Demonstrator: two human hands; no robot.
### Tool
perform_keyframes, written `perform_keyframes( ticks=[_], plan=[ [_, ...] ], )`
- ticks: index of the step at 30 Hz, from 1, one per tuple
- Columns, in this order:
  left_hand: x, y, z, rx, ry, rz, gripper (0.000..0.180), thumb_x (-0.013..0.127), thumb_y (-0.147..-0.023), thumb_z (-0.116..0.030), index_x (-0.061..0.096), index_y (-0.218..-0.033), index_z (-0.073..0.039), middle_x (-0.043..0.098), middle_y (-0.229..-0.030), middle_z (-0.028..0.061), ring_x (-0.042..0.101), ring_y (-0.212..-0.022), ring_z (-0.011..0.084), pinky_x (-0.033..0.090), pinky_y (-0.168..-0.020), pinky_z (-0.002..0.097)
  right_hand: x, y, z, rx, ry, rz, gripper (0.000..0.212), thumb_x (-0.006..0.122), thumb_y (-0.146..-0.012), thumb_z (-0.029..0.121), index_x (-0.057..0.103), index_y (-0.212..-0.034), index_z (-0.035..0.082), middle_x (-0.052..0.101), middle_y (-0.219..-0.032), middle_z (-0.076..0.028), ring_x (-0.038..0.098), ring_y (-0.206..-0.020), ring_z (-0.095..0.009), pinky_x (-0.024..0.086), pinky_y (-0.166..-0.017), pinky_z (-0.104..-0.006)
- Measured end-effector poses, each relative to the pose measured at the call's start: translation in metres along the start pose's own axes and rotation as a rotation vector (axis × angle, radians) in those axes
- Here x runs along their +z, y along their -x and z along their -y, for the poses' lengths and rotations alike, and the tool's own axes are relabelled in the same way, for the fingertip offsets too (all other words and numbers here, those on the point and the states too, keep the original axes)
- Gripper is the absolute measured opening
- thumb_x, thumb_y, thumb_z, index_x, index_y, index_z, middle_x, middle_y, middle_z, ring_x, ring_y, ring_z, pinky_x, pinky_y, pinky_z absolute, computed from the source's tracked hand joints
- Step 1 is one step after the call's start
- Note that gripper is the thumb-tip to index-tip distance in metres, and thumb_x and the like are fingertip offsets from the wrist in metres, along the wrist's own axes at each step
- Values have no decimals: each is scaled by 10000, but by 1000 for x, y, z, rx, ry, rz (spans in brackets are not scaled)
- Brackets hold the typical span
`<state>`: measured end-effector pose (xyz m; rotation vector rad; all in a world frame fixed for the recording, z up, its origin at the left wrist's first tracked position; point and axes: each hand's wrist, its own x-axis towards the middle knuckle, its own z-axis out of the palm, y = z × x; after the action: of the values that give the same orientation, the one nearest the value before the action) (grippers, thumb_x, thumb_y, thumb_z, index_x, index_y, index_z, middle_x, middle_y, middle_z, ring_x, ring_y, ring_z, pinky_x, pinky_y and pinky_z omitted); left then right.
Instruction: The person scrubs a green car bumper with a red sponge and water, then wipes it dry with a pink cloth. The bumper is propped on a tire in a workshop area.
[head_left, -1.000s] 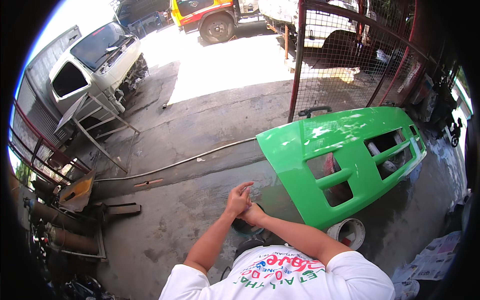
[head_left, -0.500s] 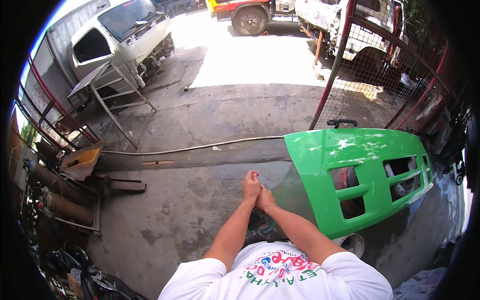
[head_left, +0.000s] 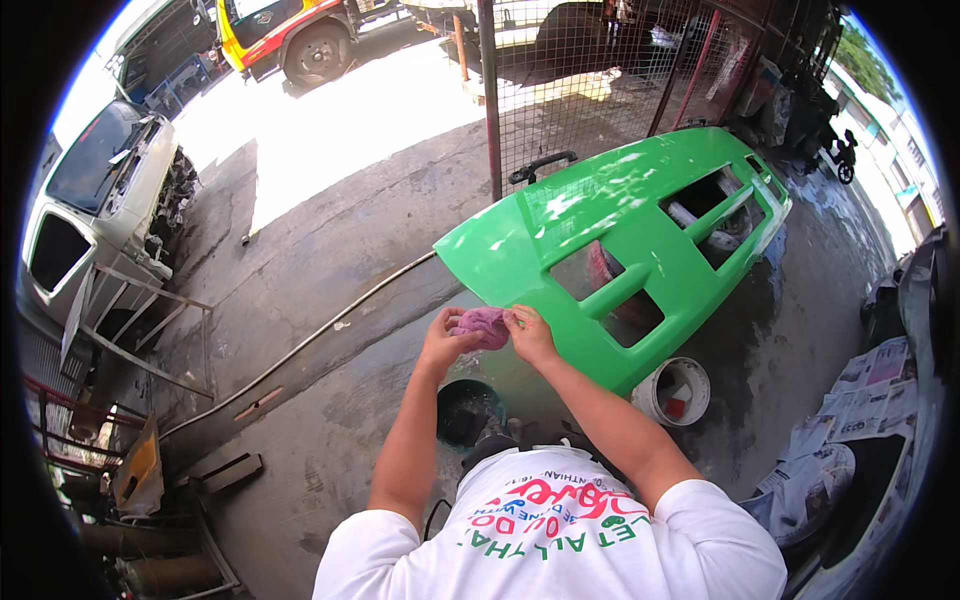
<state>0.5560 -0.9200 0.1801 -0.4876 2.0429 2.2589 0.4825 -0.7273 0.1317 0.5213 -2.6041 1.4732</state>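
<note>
A small pink cloth (head_left: 482, 325) is held between both hands in front of me. My left hand (head_left: 443, 340) grips its left side and my right hand (head_left: 530, 335) grips its right side. Just beyond the hands lies a glossy bright green vehicle body panel (head_left: 610, 240) with rectangular cut-outs, resting tilted on the wet concrete. A dark bucket (head_left: 470, 412) stands below my hands, near my body.
A white bucket (head_left: 672, 392) sits by the panel's near edge. A hose (head_left: 320, 335) runs across the concrete. A wire-mesh gate (head_left: 590, 75) stands behind the panel. Newspapers (head_left: 850, 430) lie at right; metal frames and scrap (head_left: 130, 330) at left, a white vehicle front (head_left: 90, 190) beyond.
The view has swung left and right, so the green panel now sits higher and nearer. My hands stayed together and now show the pink cloth between them.
</note>
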Motion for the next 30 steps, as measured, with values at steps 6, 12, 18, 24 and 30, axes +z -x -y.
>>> perform_keyframes(
  ticks=[6, 12, 18, 24, 30],
  plan=[
    [51, -15, -35, 457, -997, -7, 420, 791, -815, -93, 689, -1222, -69, 733, -1071, 112, 726, -919, 200, 584, -766, 354, -118, -41, -50, 268, -446, -83, 247, 567, -1087, 269, 716, -1099, 73, 671, -954, 17, 628, -879, -109, 502, -767, -287],
    [56, -1, -72, 163, -666, 144, 243, 774, -918, -156, 749, -1110, -8, 773, -925, 82, 730, -869, 166, 574, -778, 327, -268, -74, -8, 287, -773, -88, 276, 560, -1092, 325, 712, -1052, 97, 638, -857, 50, 515, -718, -57, 435, -633, -243],
    [157, -1, -33, -78, 133, 715, 457, 753, -965, -234, 624, -1339, -7, 712, -1211, 79, 646, -1127, 175, 498, -1024, 384, -315, -81, 25, 16, -1075, 520, 329, 622, -1057, 313, 685, -1223, 37, 719, -1110, -46, 659, -980, -102, 534, -873, -260],
    [276, -18, 26, 276, -84, 650, 515, 740, -945, -133, 567, -1417, -21, 626, -1388, 96, 586, -1279, 223, 453, -1118, 411, -310, -113, -16, 2, -444, 644, 699, 571, -1043, 496, 417, -1565, 59, 683, -1299, -107, 651, -1133, -179, 511, -1014, -343],
    [244, -39, 29, -58, 287, 158, 440, 724, -922, -90, 606, -1337, -8, 656, -1301, 84, 615, -1207, 214, 487, -1052, 386, -302, -39, -96, 712, -978, 1020, 919, 603, -899, 723, 471, -1521, 60, 640, -1371, -143, 625, -1231, -244, 501, -1008, -442]
  ],
)
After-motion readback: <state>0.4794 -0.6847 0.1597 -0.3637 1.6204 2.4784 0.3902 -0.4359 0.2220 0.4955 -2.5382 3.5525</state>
